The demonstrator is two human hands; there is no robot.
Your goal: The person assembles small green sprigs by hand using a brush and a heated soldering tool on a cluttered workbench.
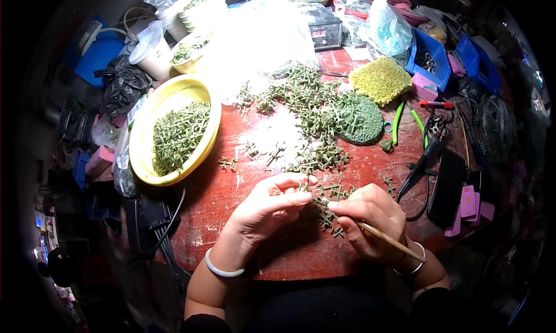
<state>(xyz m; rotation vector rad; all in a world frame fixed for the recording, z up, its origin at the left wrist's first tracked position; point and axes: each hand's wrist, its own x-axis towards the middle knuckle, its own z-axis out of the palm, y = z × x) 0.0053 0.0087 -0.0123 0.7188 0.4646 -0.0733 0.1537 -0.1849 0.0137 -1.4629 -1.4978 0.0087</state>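
My left hand (267, 207) is closed, pinching a small green branched piece (303, 186) between thumb and fingertips. A slim stick-like tool with a light wooden handle (387, 237) is gripped in my right hand (373, 217). Its pale tip is near the left fingertips; whether it touches the piece I cannot tell, nor what kind of tip it is. Beneath and beyond both hands lies a loose heap of similar green pieces (307, 104), spread over the worn red table (214, 217). More of them fill the yellow basin (213, 124) on the left.
A round green textured pad (362, 120) and a yellow-green sponge-like block (380, 80) sit right of the heap. Farther right are green-handled pliers (397, 123), a black corded pen-like tool (418, 168) and blue bins (428, 61). A boxy device with a display (325, 33) stands behind.
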